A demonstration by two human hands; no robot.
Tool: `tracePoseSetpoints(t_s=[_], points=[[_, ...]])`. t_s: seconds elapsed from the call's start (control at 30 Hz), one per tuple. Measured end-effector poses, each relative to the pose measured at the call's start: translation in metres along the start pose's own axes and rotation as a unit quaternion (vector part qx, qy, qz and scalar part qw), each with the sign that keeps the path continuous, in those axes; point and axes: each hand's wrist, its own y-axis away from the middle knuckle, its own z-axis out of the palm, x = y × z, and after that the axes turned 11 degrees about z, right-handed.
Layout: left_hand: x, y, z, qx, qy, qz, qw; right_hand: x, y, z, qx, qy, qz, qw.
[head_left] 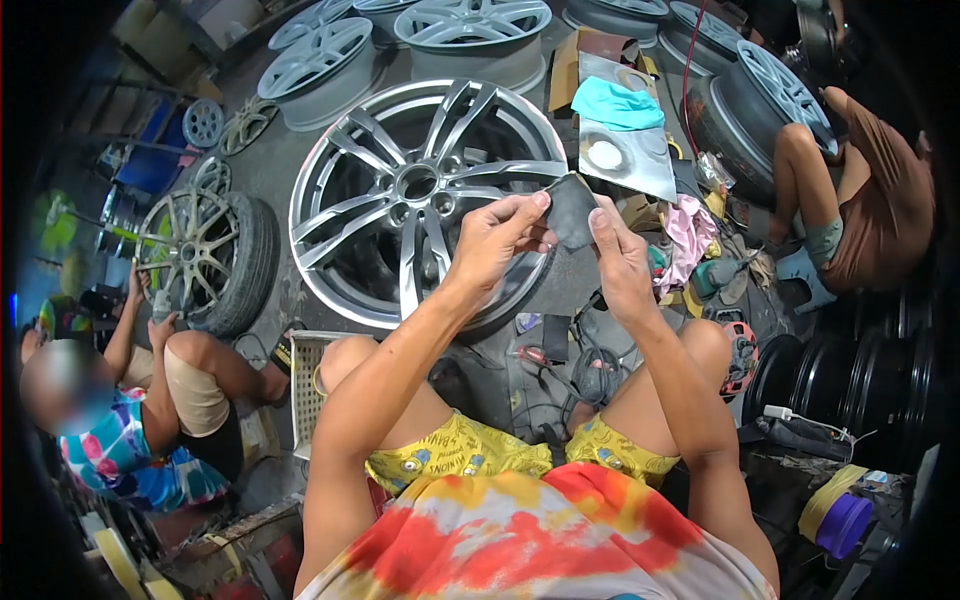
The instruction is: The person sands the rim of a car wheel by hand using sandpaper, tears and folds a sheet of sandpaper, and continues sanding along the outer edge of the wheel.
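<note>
Between my two hands is a dark grey sheet (572,212) that looks like sandpaper, held up over the near right edge of a wheel rim. My left hand (503,235) pinches its left side between thumb and fingers. On the other side, my right hand (622,255) grips the sheet with the thumb on its face. Below and beyond lies the large silver alloy wheel rim (417,182), face up, with paired spokes and an open centre hole. Neither hand touches the rim as far as I can see.
More rims (470,25) stand along the back. A board (640,160) with a turquoise cloth (615,103) lies right of the rim, near a pink cloth (685,240) and tools. People sit at both sides, one by a tyred wheel (200,255). A plastic basket (308,395) stands by my left knee.
</note>
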Motion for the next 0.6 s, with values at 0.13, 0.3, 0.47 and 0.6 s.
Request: tracePoseSetpoints(t_s=[0.13, 0.3, 0.47, 0.6], points=[[0.022, -0.007, -0.019, -0.035, -0.140, 0.097, 0.985, 0.001, -0.008, -0.022, 0.085, 0.302, -0.133, 0.940], [0.068, -0.005, -0.049, 0.042, -0.085, 0.152, 0.984, 0.042, -0.015, -0.036, 0.025, 0.500, -0.284, 0.818], [0.084, 0.005, -0.059, 0.044, -0.126, 0.202, 0.970, 0.072, 0.014, -0.026, -0.101, 0.566, -0.307, 0.759], [0.082, 0.002, -0.068, 0.033, -0.149, 0.221, 0.963, 0.072, 0.028, -0.016, -0.171, 0.536, -0.312, 0.765]])
